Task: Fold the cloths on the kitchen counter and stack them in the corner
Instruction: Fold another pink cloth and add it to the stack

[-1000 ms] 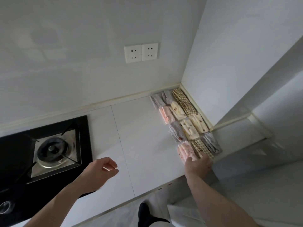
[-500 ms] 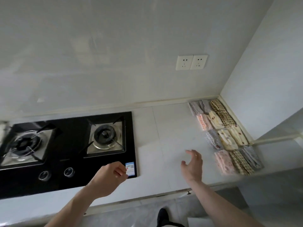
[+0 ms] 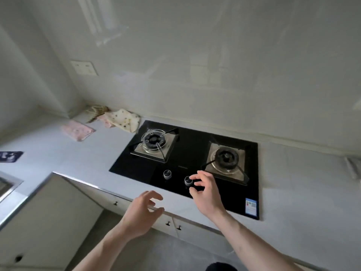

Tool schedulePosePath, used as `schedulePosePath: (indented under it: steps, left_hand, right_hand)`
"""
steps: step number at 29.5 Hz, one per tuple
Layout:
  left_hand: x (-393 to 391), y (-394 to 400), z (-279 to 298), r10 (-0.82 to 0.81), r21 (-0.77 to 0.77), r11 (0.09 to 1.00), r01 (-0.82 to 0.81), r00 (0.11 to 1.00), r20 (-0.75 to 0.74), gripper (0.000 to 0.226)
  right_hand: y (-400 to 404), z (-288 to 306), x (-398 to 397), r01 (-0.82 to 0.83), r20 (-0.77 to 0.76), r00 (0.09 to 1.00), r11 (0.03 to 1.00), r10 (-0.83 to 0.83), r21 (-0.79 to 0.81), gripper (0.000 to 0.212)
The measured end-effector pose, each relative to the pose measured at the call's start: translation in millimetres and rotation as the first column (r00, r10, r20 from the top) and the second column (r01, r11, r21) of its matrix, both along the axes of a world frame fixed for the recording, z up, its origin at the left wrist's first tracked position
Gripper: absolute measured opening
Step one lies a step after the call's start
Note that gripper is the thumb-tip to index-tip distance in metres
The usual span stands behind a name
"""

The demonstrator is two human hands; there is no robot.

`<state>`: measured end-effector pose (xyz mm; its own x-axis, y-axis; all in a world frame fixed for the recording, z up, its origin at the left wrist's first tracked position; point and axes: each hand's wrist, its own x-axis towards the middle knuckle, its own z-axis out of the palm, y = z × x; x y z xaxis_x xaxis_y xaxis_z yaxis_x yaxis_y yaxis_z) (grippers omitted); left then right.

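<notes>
Unfolded cloths lie on the white counter [image 3: 58, 153] left of the hob: a cream cloth with small dark dots [image 3: 125, 120], a checked brown cloth [image 3: 96, 111] behind it in the corner, and a pink cloth [image 3: 77, 130] lying flat nearer me. My left hand [image 3: 142, 211] hovers over the counter's front edge with loosely curled fingers, holding nothing. My right hand [image 3: 205, 190] hangs above the hob's front, fingers spread and relaxed, empty. The folded cloths from before are out of view to the right.
A black two-burner gas hob [image 3: 185, 165] with two knobs [image 3: 167, 173] fills the counter's middle. A blue item [image 3: 9, 156] lies at the far left, beside a steel sink edge [image 3: 7, 184]. A wall socket [image 3: 84, 67] is above the cloths. Cabinet doors are below.
My view has swung left from the right corner with the folded cloths to the hob and the left corner. Both hands moved left with it, and my right hand left the folded cloths.
</notes>
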<state>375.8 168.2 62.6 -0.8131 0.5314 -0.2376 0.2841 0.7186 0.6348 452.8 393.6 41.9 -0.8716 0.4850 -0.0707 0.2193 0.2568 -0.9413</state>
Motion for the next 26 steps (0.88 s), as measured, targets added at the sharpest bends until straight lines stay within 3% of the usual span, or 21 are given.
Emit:
schedulePosePath:
  steps: [11,26]
  left_hand:
    - [-63.2,-137.7,-7.3,0.335,0.151,0.934,-0.324,0.94,-0.055,0.034]
    - [-237.9,-188.5,1.3,0.419,0.064,0.907,-0.416,0.906,-0.057,0.034]
  right_hand:
    - [-109.5,16.9,-120.8,-0.372,0.067,0.925,0.928,0.373,-0.028,0.035]
    - [-153.5,26.2,-301.0,-0.546,0.128,0.831,0.838,0.541,-0.002,0.032]
